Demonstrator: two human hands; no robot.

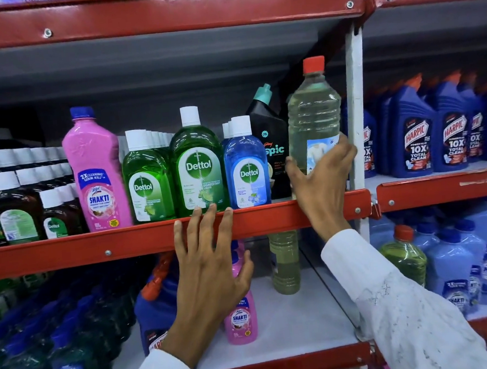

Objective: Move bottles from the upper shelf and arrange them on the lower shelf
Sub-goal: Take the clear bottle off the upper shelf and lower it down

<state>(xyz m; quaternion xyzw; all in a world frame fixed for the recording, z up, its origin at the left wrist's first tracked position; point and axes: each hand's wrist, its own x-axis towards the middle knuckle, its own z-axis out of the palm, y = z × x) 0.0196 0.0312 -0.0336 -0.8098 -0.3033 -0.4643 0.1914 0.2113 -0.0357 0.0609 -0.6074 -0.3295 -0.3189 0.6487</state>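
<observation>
My right hand (320, 173) grips the lower part of a clear bottle of pale yellow liquid with a red cap (313, 113), upright at the right end of the upper shelf (125, 244). My left hand (211, 270) is spread open in front of that shelf's red edge, holding nothing. On the upper shelf stand a pink Shakti bottle (97, 171), green Dettol bottles (197, 164), a blue Dettol bottle (247, 166) and a black Spic bottle (270, 130). On the lower shelf (298, 327) stand another pale yellow bottle (285, 262), a pink Shakti bottle (241, 320) and a blue Harpic bottle (155, 305).
A white upright post (356, 104) stands just right of the held bottle. Blue Harpic bottles (431, 130) fill the neighbouring bay, with light blue bottles (455, 259) below. Dark Dettol bottles (21, 200) crowd the upper left; dark green bottles (60, 341) crowd the lower left.
</observation>
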